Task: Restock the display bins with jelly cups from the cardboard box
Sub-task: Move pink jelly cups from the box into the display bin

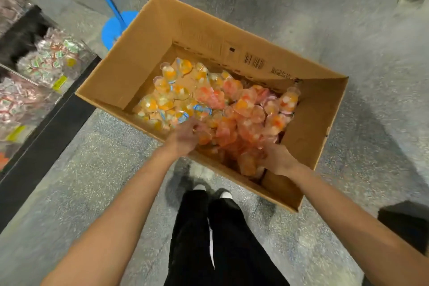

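While the open cardboard box [130,69] sits on the speckled floor [92,158] beside the display bins [41,65], both hands reach into its near side: the left hand [183,138] and right hand [277,158] curl around jelly cups [209,100] in the pile.

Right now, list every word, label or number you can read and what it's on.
None can be read.
Cardboard box inner wall: barcode and printed lines, too blurred.
Jelly cups: blue lid labels, too small.
Display bins: yellow tags and wrapper print, blurred.
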`<state>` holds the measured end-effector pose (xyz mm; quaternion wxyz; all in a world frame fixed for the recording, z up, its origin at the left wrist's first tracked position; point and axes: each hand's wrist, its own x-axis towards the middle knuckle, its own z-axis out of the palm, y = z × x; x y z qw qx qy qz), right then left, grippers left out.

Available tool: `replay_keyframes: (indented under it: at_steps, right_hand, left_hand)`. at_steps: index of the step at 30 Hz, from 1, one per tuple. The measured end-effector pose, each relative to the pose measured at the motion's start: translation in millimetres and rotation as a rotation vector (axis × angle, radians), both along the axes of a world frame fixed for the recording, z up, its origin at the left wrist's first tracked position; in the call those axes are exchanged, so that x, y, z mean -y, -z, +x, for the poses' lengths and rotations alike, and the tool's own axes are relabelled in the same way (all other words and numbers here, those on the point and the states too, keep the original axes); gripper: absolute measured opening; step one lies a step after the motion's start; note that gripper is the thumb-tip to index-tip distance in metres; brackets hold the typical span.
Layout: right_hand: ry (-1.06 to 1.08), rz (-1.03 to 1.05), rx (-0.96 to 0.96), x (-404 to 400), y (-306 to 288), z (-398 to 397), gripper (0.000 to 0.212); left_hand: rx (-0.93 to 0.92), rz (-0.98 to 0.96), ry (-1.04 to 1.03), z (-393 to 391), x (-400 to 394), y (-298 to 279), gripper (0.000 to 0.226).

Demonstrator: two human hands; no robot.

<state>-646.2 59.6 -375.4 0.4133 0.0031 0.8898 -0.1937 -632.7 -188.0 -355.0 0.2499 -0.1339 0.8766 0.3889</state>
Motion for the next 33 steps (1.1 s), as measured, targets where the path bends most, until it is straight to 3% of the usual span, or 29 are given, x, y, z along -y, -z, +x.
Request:
replay_keyframes:
  at_steps: [4,9,11,12,14,16,19,22,26,27,30,33]
  right_hand:
    - [0.288,0.064,0.188,18.4,58.8,5.7,0.074]
    - [0.769,0.019,0.182,26.6,105.8,20.8,0.103]
    - [0.872,-0.085,0.256,23.8,105.7,19.3,0.092]
    - [0.899,-0.123,0.265,22.4,102.4,18.5,0.075]
    - [0.979,-0.271,0.268,22.9,88.2,18.9,0.043]
    - [1.024,-0.516,0.239,36.5,64.6,17.2,0.037]
    - [0.899,-0.79,0.181,72.6,28.8,5.4,0.03]
    - [0.661,-0.796,0.14,103.4,4.4,-15.2,0.059]
    - [0.185,-0.415,-0.03,99.5,10.3,-44.6,0.06]
    - [0.157,-0.308,-0.097,95.3,19.5,-49.6,0.059]
    - [-0.03,0.015,-0.229,89.4,55.7,-53.0,0.065]
    - [-0.296,0.176,-0.237,93.4,91.8,-48.3,0.071]
  left_hand:
    - [0.2,0.169,-0.073,-26.7,3.3,23.0,0.028]
    - [0.388,0.52,-0.554,-38.8,22.0,47.2,0.021]
    - [0.38,0.612,-0.658,-42.2,24.1,52.8,0.021]
    - [0.384,0.652,-0.677,-42.9,24.3,52.8,0.023]
    - [0.412,0.689,-0.618,-41.6,23.2,52.9,0.029]
    - [0.448,0.694,-0.497,-39.1,24.0,51.3,0.044]
    - [0.501,0.734,-0.327,-37.0,22.6,45.2,0.05]
    - [0.48,0.736,-0.32,-36.0,23.7,44.8,0.03]
    - [0.263,0.619,-0.552,-36.1,28.2,61.0,0.084]
    - [0.205,0.586,-0.644,-35.9,29.4,67.0,0.087]
    - [0.055,0.608,-0.854,-37.7,28.3,70.5,0.07]
    - [-0.041,0.452,-0.822,-39.9,25.5,76.8,0.085]
